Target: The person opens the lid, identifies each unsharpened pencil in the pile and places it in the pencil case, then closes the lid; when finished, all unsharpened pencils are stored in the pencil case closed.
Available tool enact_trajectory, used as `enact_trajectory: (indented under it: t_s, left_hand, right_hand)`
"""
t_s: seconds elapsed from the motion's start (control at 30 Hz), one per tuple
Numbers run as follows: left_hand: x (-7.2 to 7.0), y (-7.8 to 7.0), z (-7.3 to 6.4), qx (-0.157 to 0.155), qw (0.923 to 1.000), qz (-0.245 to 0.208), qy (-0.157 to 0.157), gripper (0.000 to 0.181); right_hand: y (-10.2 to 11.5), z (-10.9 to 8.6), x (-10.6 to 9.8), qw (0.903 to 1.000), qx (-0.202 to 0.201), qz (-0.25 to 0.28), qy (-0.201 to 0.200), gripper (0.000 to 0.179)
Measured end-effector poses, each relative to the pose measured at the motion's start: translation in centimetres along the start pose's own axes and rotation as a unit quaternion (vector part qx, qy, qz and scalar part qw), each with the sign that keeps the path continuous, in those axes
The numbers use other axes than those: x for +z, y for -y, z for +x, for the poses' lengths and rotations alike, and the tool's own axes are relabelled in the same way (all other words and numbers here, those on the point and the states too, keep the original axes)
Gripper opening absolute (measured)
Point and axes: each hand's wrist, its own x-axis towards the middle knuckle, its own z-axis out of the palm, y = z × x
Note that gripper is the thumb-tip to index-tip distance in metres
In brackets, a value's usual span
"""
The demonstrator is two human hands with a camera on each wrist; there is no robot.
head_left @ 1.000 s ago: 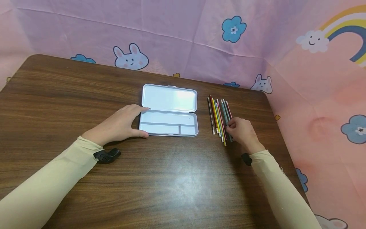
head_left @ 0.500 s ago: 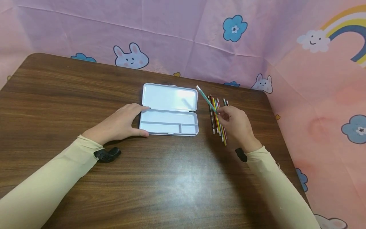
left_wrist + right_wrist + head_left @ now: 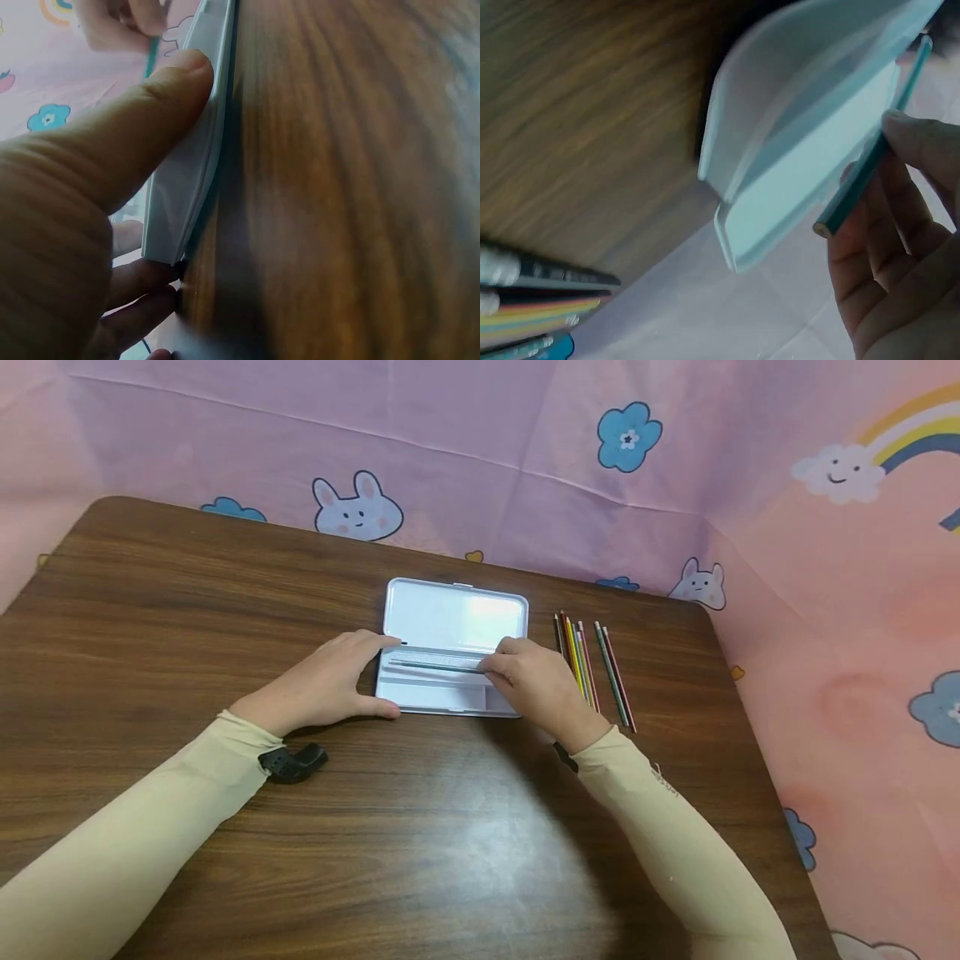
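A white pencil case [image 3: 431, 696] lies on the wooden table with its lid [image 3: 431, 610] raised behind it; the tray has one long back compartment and two front ones. My left hand [image 3: 318, 687] holds the case's left end, thumb at the front wall and fingers at the back. In the left wrist view, the thumb presses along the case's side wall [image 3: 176, 202]. Between thumb and fingers, my right hand [image 3: 542, 692] pinches a teal pencil [image 3: 859, 184] near one end. It lies lengthwise over the back compartment and partly hides it.
Right of the case lies a bunch of colored pencils [image 3: 576, 652], partly hidden by the right hand. Two more pencils [image 3: 613, 677] lie slightly apart, one greenish, one dark red. A printed cloth [image 3: 465, 460] hangs behind the dark table [image 3: 420, 860].
My right hand has picked the teal pencil from the bunch and carried it left over the case, turning it crosswise. The left hand keeps its hold on the case.
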Motion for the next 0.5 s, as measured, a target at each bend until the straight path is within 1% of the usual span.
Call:
enact_trajectory:
  t_s: [0.17,0.3,0.5]
  left_hand:
    - [0.0,0.0,0.2,0.007,1.0000,-0.005,-0.003,0.098]
    - [0.0,0.0,0.2,0.006,1.0000,-0.006,-0.004,0.098]
    - [-0.1,0.1,0.1,0.003,1.0000,-0.008,-0.002,0.098]
  right_hand:
    - [0.0,0.9,0.9,0.9997,0.008,-0.005,0.024,0.014]
    - [-0.1,1.5,1.2,0.9989,0.010,0.009,0.044,0.014]
    - [-0.2,2.2,1.5,0.9943,0.028,0.036,0.097,0.020]
